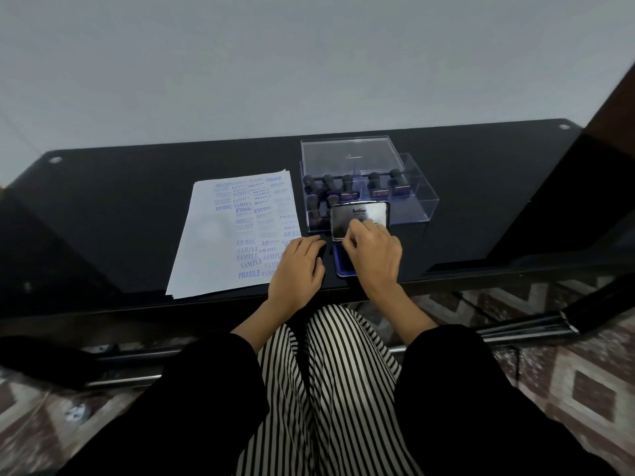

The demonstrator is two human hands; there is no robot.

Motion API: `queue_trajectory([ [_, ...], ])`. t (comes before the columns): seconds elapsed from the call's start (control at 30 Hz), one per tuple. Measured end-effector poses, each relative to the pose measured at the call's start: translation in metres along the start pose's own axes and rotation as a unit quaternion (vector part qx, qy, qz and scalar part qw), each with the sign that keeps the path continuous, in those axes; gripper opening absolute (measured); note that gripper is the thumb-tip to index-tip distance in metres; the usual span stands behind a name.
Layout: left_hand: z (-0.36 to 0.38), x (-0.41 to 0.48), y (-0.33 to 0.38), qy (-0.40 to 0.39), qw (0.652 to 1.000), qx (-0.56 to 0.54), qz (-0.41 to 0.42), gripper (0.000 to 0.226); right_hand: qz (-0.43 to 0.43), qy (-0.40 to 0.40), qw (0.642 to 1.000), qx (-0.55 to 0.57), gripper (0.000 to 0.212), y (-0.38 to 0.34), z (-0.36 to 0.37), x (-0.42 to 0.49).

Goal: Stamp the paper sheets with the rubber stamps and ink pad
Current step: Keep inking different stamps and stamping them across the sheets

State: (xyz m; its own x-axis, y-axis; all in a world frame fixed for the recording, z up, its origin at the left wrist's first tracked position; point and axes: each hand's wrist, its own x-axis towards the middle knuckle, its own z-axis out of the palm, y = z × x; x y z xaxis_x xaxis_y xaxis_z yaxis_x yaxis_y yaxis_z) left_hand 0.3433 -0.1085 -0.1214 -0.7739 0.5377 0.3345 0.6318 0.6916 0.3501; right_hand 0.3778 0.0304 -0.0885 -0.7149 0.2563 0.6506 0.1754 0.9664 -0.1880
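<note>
A seated person works at a dark glass surface (120,218), seen from above. In the centre of the frame the right hand (372,255) pinches the raised metal lid (357,216) of the ink pad (338,261), fingers curled on its face. The blue pad shows beneath the lid. The left hand (299,266) rests loosely spread beside the pad, touching the right edge of the paper sheets (220,242), which carry many blue marks.

The lid is probably being swung on its hinge. It goes best if the left hand steadies the base so that it cannot slide.

The pad lies close to the front edge of the surface. Just behind it stands a clear box (421,201) holding the rubber stamps (347,185), so the lid has little room behind. There is open room to the left of the sheets.
</note>
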Motion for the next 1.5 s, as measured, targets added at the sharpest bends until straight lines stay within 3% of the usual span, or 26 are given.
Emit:
queue_trajectory([
  [0.27,0.0,0.0,0.0,0.0,1.0,0.004,0.0,0.058,-0.027,0.009,0.999,-0.035,0.031,0.007,-0.006,-0.009],
  [0.4,0.0,0.0,0.0,0.0,1.0,0.002,0.0,0.058,-0.015,-0.041,0.999,-0.026,0.034,0.003,-0.002,0.007],
  [0.57,0.001,0.0,0.0,0.0,1.0,0.005,-0.002,0.057,-0.015,-0.107,0.994,0.002,0.022,0.003,0.006,0.021],
  [0.73,0.001,0.0,0.0,-0.003,1.0,0.008,-0.003,0.058,-0.017,-0.051,0.999,-0.002,0.034,0.004,0.0,0.01],
  [0.9,0.001,0.0,0.0,-0.005,1.0,0.011,-0.004,0.059,-0.03,-0.001,1.0,-0.011,0.032,0.009,-0.005,-0.012],
  [1.5,-0.001,0.0,0.001,-0.01,1.0,0.005,-0.012,0.056,-0.033,-0.05,0.998,-0.005,0.035,0.004,0.008,0.019],
])
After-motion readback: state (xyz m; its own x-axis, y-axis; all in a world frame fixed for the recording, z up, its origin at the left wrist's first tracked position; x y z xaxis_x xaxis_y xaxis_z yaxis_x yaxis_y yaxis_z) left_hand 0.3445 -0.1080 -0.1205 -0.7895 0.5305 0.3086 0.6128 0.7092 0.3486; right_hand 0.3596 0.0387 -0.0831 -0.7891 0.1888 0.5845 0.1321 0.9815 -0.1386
